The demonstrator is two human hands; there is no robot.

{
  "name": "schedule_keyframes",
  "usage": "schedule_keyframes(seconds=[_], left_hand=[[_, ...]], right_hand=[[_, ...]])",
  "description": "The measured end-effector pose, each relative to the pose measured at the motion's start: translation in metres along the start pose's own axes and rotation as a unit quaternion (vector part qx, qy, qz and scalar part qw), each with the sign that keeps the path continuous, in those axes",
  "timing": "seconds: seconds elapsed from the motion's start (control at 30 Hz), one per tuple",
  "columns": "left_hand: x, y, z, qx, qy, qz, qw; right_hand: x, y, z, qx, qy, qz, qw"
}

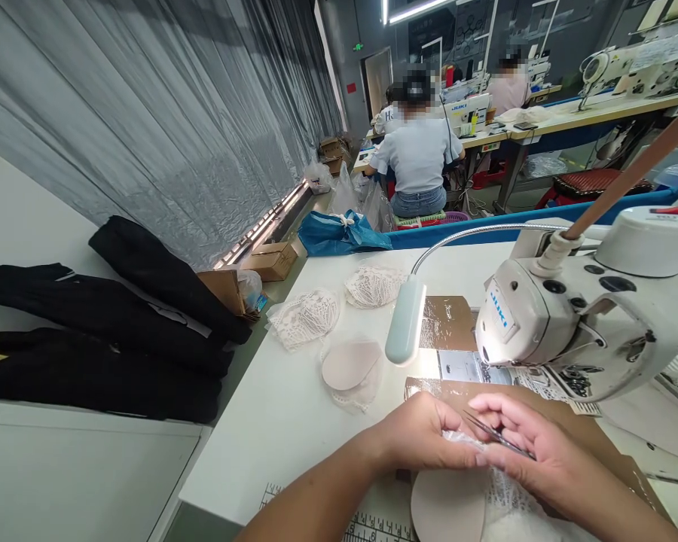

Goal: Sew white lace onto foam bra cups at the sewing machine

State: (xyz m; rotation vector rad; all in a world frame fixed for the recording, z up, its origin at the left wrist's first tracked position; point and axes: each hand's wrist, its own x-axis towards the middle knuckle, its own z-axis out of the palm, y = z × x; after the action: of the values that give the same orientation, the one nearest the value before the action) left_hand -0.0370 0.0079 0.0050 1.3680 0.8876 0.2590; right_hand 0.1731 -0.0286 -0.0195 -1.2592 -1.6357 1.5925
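Observation:
White lace fabric (pixel 511 497) hangs below my two hands, beside a round beige pad (pixel 449 506) near the bottom edge. My left hand (pixel 429 433) pinches the upper edge of the lace. My right hand (pixel 534 444) is closed around small metal snips (pixel 500 436), their tips pointing up and left, and its thumb presses at the lace next to my left fingers. Part of the lace is hidden under both hands. On the table to the left lie two lace cups (pixel 305 318) (pixel 376 286) and a beige pad on lace (pixel 350 365).
A JUKI sewing machine (pixel 531 309) stands at the right, with a lamp (pixel 405 320) on a bent neck beside it. Brown taped cardboard (pixel 446 320) lies around its plate. A blue bag (pixel 342 232) sits past the table's far edge. Seated people (pixel 418 154) are beyond.

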Motion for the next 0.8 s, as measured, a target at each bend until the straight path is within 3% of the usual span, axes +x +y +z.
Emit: schedule_keyframes(seconds=[0.13,0.2,0.37,0.5,0.63,0.8], left_hand=[[-0.004,0.002,-0.013,0.064,-0.034,-0.024,0.997],[-0.007,0.003,-0.024,0.099,-0.043,-0.026,0.994],[-0.014,0.005,-0.043,0.091,0.004,0.010,0.996],[-0.013,0.005,-0.036,0.045,-0.005,0.030,0.999],[-0.007,0.001,-0.019,0.034,0.025,0.038,0.998],[-0.002,-0.002,-0.008,-0.023,0.018,-0.004,1.000]], right_hand=[[0.000,0.001,0.000,-0.039,-0.043,0.009,0.998],[-0.001,0.001,-0.002,-0.078,-0.031,0.019,0.996],[-0.003,0.004,-0.001,-0.073,-0.020,0.034,0.997],[-0.003,0.004,-0.001,-0.060,-0.023,0.033,0.997],[-0.004,0.001,-0.002,-0.095,-0.028,0.029,0.995],[-0.007,-0.004,-0.007,-0.092,-0.023,0.012,0.995]])
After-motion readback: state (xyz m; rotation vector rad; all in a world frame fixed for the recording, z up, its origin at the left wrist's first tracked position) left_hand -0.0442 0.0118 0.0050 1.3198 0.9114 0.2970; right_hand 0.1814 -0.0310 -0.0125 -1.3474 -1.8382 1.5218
